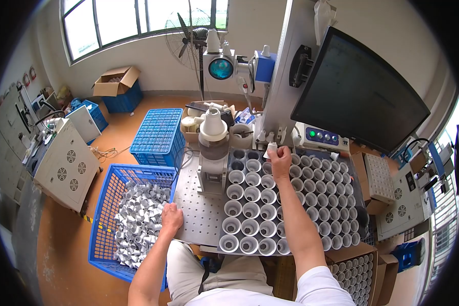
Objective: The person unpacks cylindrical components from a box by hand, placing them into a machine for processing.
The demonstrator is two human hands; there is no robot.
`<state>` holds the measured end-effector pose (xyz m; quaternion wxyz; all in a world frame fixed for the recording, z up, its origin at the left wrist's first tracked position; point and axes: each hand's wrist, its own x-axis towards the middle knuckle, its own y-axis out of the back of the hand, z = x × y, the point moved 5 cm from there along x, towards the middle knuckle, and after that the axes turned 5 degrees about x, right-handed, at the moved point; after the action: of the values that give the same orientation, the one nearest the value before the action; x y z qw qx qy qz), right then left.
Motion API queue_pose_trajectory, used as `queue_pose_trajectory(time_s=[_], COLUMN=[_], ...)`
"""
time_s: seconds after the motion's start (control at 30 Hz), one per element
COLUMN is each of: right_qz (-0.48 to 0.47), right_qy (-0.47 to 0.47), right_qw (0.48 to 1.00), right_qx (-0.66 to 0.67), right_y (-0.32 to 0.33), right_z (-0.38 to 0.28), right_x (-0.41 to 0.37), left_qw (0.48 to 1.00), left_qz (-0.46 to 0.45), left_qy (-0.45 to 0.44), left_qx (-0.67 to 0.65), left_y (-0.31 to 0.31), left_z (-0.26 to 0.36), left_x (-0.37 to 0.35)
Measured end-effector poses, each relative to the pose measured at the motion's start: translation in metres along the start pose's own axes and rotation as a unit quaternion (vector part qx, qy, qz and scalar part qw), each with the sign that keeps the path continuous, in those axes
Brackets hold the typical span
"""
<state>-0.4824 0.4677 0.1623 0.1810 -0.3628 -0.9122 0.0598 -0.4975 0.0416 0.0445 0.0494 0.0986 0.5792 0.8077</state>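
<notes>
My right hand point(280, 162) pinches a small white tapered plastic cup point(271, 148), narrow end up, at the far edge of the black tray point(238, 156). Rows of white cups point(250, 210) stand in that tray with their wide mouths up; my right forearm covers part of them. Above the right rim of the blue basket point(100, 232) is my left hand point(172, 217), its fingers curled closed; what they hold, if anything, is hidden. A loose heap of white tapered cups point(137, 219) fills much of the basket.
Left of the tray, a larger white cone point(213, 122) sits on a metal fixture point(212, 163) on the perforated metal plate point(195, 214). A monitor point(362, 92) overhangs the right side. At lower right, a cardboard box point(364, 250) holds more cups. A blue crate point(157, 135) stands behind the basket.
</notes>
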Motion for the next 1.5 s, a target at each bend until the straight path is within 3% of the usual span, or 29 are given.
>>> queue_pose_trajectory(time_s=[0.33, 0.43, 0.5, 0.53, 0.6, 0.63, 0.7, 0.73, 0.77, 0.8, 0.83, 0.9, 0.97, 1.0, 1.03, 1.07, 1.1, 1.13, 1.17, 1.2, 1.27, 1.33, 1.4, 1.47, 1.5], right_qz=[-0.003, -0.009, -0.018, -0.025, -0.046, -0.06, -0.092, -0.11, -0.127, -0.147, -0.167, -0.21, -0.243, -0.248, -0.254, -0.261, -0.262, -0.261, -0.258, -0.255, -0.27, -0.278, -0.259, -0.241, -0.257], right_qy=[0.007, -0.001, 0.005, 0.007, 0.016, 0.022, 0.047, 0.066, 0.085, 0.087, 0.09, 0.106, 0.128, 0.127, 0.127, 0.127, 0.113, 0.114, 0.117, 0.123, 0.133, 0.171, 0.102, 0.072, 0.057], right_qw=[1.0, 1.0, 1.0, 1.0, 0.998, 0.995, 0.987, 0.983, 0.978, 0.974, 0.97, 0.966, 0.961, 0.96, 0.956, 0.952, 0.955, 0.956, 0.956, 0.957, 0.951, 0.943, 0.956, 0.965, 0.943], right_qx=[-0.002, -0.024, 0.001, 0.011, 0.046, 0.081, 0.124, 0.133, 0.141, 0.147, 0.154, 0.111, 0.015, 0.04, 0.066, 0.092, 0.076, 0.073, 0.071, 0.067, 0.067, 0.067, 0.089, -0.068, -0.203], right_y=[0.0, -0.001, -0.006, -0.01, -0.028, -0.042, -0.072, -0.09, -0.106, -0.122, -0.137, -0.158, -0.17, -0.173, -0.177, -0.18, -0.18, -0.181, -0.181, -0.182, -0.18, -0.172, -0.147, -0.114, -0.102], right_z=[0.0, -0.002, -0.009, -0.015, -0.038, -0.05, -0.081, -0.1, -0.117, -0.13, -0.143, -0.146, -0.138, -0.131, -0.122, -0.117, -0.12, -0.117, -0.116, -0.116, -0.118, -0.12, -0.12, -0.107, -0.097], right_x=[0.001, 0.002, 0.006, 0.009, 0.013, 0.015, 0.015, 0.013, 0.007, 0.0, -0.006, -0.014, -0.024, -0.027, -0.029, -0.031, -0.034, -0.036, -0.037, -0.037, -0.038, -0.036, -0.024, -0.002, 0.002], left_qw=[1.0, 0.997, 0.99, 0.97, 0.92, 0.915, 0.863, 0.91, 0.918, 0.917, 0.876, 0.857, 0.869, 0.876, 0.89, 0.86, 0.879, 0.898, 0.939, 0.942, 0.978, 0.99, 0.999, 0.999, 0.999], left_qz=[0.003, 0.01, 0.038, 0.071, 0.215, 0.183, 0.188, 0.246, 0.293, 0.205, 0.111, 0.102, 0.15, 0.181, 0.238, 0.248, 0.276, 0.354, 0.314, 0.32, 0.209, 0.135, 0.043, -0.008, 0.019], left_qy=[0.022, 0.044, -0.005, -0.028, -0.08, -0.06, -0.112, -0.187, -0.252, -0.207, -0.155, -0.162, -0.186, -0.191, -0.209, -0.145, -0.092, -0.073, 0.019, 0.058, 0.019, -0.028, 0.008, 0.002, -0.015], left_qx=[-0.019, -0.065, -0.138, -0.232, -0.318, -0.354, -0.455, -0.278, -0.089, -0.272, -0.444, -0.478, -0.434, -0.404, -0.329, -0.423, -0.378, -0.25, -0.14, -0.081, -0.011, 0.021, 0.01, 0.038, 0.046], left_y=[0.005, 0.007, 0.042, 0.116, 0.165, 0.202, 0.215, 0.223, 0.225, 0.228, 0.233, 0.248, 0.268, 0.272, 0.272, 0.264, 0.252, 0.237, 0.21, 0.171, 0.106, 0.057, 0.028, 0.013, 0.011], left_z=[0.001, -0.013, 0.007, 0.063, 0.107, 0.142, 0.181, 0.204, 0.225, 0.229, 0.234, 0.223, 0.192, 0.169, 0.14, 0.102, 0.066, 0.037, 0.004, -0.031, -0.049, -0.031, -0.003, 0.013, 0.016], left_x=[0.002, 0.039, 0.086, 0.083, 0.118, 0.121, 0.157, 0.161, 0.161, 0.168, 0.17, 0.169, 0.159, 0.155, 0.151, 0.147, 0.141, 0.13, 0.125, 0.12, 0.095, 0.054, 0.014, -0.006, -0.007])
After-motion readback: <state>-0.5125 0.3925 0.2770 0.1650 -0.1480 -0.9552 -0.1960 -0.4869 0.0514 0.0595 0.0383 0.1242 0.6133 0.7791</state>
